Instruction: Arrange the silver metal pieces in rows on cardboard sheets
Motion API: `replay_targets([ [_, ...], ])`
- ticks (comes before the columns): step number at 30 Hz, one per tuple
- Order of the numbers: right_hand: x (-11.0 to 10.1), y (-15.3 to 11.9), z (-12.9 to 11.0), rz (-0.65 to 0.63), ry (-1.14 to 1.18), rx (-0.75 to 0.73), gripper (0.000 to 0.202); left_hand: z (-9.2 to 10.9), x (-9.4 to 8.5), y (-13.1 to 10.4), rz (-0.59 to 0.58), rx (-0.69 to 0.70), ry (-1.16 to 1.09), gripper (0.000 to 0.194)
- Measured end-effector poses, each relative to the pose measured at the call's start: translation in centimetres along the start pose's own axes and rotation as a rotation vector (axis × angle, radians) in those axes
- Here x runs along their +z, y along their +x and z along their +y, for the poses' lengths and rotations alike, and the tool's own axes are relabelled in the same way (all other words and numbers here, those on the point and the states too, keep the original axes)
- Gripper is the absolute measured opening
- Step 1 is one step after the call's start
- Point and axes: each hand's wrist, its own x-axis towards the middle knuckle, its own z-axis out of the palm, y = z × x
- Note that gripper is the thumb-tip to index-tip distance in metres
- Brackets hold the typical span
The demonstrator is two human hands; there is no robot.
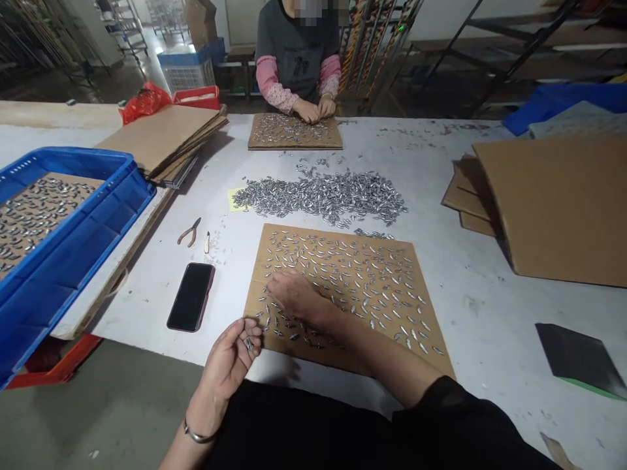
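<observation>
On cardboard (441, 363), slim silvery pieces (372, 323); left hand (236, 356) loosely cups some; right hand (292, 294) grip unclear (hidden).

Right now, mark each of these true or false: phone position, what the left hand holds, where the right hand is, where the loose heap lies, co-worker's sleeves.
1. The black-screened phone lies on the white table. True.
2. The left hand holds the orange-handled pliers. False: it holds small silver metal pieces; the pliers lie on the table.
3. The right hand is over the nearer flat brown cardboard sheet. True.
4. The large loose heap of silver pieces is inside the blue plastic crate. False: it lies on the table, beyond that sheet.
5. The co-worker wears green sleeves. False: they are pink.
</observation>
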Motion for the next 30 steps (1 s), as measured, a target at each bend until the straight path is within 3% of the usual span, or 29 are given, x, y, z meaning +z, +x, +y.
replay_targets([
  [5,-0.3,-0.2,0.3,0.020,0.060,0.046,0.021,0.2,0.6,-0.3,0.017,0.017,0.043,0.010],
  [8,-1.3,-1.6,-0.1,0.101,0.126,0.078,0.026,0.0,0.9,-0.9,-0.009,0.012,0.081,0.015],
  [11,-1.9,-4.6,-2.1,0.162,0.233,0.001,0.031,-0.7,1.2,-1.8,-0.080,-0.014,0.087,0.024],
  [13,-1.7,-7.1,-4.2,0.166,0.316,-0.143,0.026,-1.4,1.6,-2.3,-0.132,-0.052,0.062,0.026],
  [15,-1.1,-9.2,-6.1,0.187,0.353,-0.185,0.020,-2.2,2.0,-2.5,-0.165,-0.120,0.029,0.025],
  [18,0.1,-11.3,-7.7,0.166,0.384,-0.137,0.017,-3.3,2.6,-2.3,-0.195,-0.232,0.004,0.025],
  [23,1.6,-13.0,-7.6,0.196,0.532,0.009,0.010,-4.6,3.0,-1.9,-0.177,-0.335,0.037,0.018],
  [30,2.3,-14.4,-8.2,0.394,0.684,0.112,0.017,-5.5,2.8,-2.3,-0.214,-0.227,0.158,0.012],
])
